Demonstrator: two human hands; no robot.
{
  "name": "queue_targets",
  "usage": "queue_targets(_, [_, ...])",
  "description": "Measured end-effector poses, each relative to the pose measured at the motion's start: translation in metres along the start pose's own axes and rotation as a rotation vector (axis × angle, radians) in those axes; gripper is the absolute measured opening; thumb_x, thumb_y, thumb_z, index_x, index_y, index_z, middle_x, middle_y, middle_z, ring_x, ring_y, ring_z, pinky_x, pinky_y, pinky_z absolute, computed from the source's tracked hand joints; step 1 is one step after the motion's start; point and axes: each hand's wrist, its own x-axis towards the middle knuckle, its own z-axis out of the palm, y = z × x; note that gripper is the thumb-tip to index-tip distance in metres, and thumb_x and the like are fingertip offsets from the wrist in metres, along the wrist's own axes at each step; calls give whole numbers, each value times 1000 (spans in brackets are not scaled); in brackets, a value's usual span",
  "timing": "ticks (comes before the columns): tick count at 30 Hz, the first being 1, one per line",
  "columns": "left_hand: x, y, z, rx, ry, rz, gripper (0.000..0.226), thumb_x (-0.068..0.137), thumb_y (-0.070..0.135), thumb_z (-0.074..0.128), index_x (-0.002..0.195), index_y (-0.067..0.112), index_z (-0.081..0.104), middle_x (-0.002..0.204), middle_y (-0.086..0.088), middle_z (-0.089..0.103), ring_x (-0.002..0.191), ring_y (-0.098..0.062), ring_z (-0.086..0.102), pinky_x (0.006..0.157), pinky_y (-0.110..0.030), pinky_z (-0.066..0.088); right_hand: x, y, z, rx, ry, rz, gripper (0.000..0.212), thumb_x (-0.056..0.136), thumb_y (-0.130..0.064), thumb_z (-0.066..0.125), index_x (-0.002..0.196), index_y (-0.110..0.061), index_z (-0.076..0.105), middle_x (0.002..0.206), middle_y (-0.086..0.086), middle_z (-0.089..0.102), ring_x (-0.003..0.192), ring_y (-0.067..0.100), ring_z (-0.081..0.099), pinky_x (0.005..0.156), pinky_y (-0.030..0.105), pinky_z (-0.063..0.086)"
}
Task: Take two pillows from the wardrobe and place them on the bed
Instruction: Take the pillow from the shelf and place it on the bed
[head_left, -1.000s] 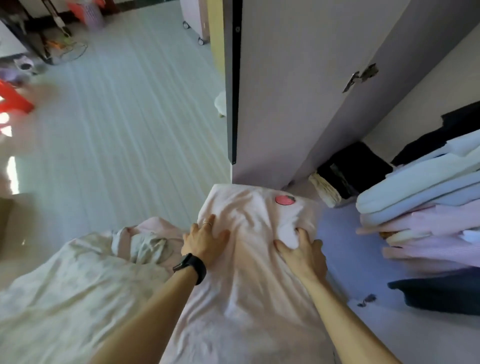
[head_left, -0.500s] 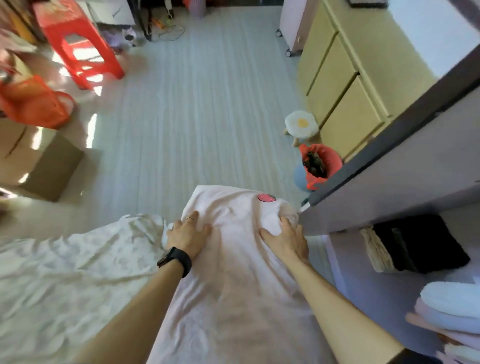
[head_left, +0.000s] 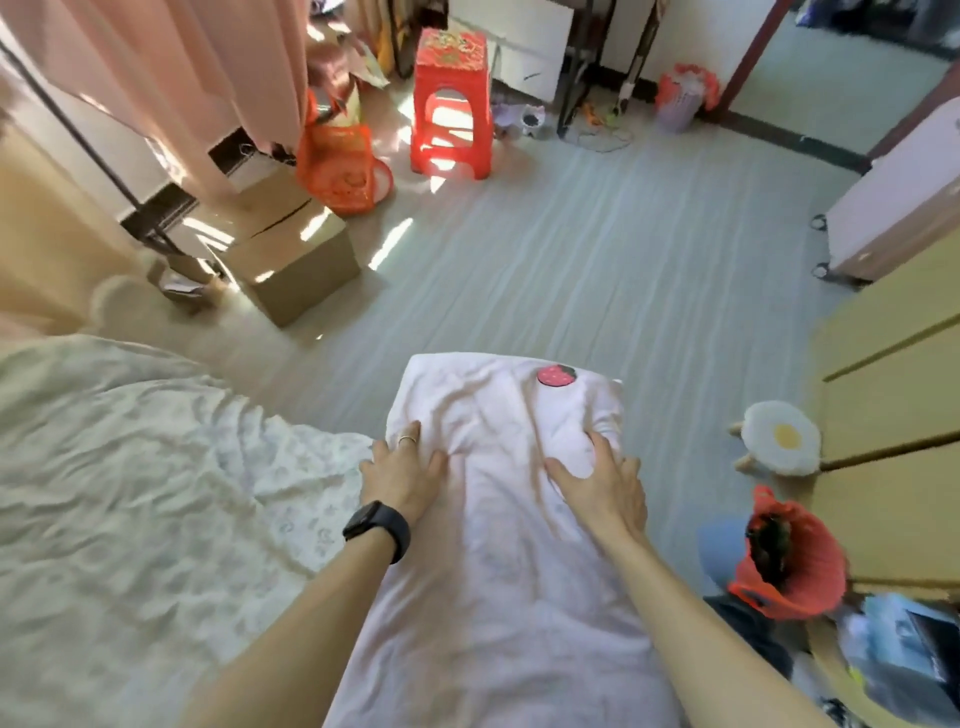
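A pale pink pillow (head_left: 493, 561) with a strawberry patch (head_left: 556, 375) is held out in front of me above the floor, its near end against my body. My left hand (head_left: 402, 478), with a ring and a black watch, grips its left edge. My right hand (head_left: 597, 486) digs its fingers into the pillow's right side. The bed (head_left: 130, 493), covered with a rumpled white patterned duvet, lies to the left, and the pillow's left edge is right beside it. The wardrobe is out of view. I see only one pillow.
A cardboard box (head_left: 296, 254), an orange basket (head_left: 337, 166) and a red plastic stool (head_left: 452, 104) stand across the floor. On the right are yellow drawers (head_left: 893, 415), a fried-egg stool (head_left: 779, 436) and a red-lined bin (head_left: 784, 556). Pink curtains (head_left: 182, 67) hang at the far left.
My view has swung left, away from the wardrobe and its door, towards the room and the bed. The pillow has come out with both hands still gripping it.
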Motion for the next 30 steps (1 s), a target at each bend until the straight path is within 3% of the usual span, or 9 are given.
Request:
queue_targets(4, [38,14,-6,-64,84,-136,65,89,58,43,149,41,25,141,-13,36,121,-41,37,81,-39,34,69,-43,2,-63,-59,-133,77,72,-76,62,139,-47,38,121,11,46,105,39,59,81,41,46])
queue_targets(9, [92,44,-11,-221,196,-355,63,91,59,43,150,41,26,141,-15,36,124,-43,39,95,-43,39,172,-118,-11,-160,-169,-357,76,72,-74,61,140,-49,36,122,10,45,107,39,59,86,41,46])
queue_targets(15, [122,76,-32,-411,351,-558,67,88,63,47,149,41,30,136,-14,43,124,-38,45,99,-42,41,244,-216,-25,-244,-282,-601,76,67,-75,56,136,-50,35,107,2,40,103,37,59,81,40,45])
queue_targets(18, [143,80,-67,-498,453,-610,68,86,62,51,148,41,34,134,-13,44,121,-37,49,102,-41,41,262,-276,-18,-218,-302,-717,75,65,-77,53,133,-52,34,102,-1,36,99,37,60,76,38,41])
queue_targets(30, [290,16,-268,-640,807,-616,65,86,59,58,145,38,40,137,-14,45,125,-35,48,106,-39,37,284,-580,56,-122,-266,-1041,75,67,-77,58,134,-52,36,106,0,36,107,39,60,87,44,48])
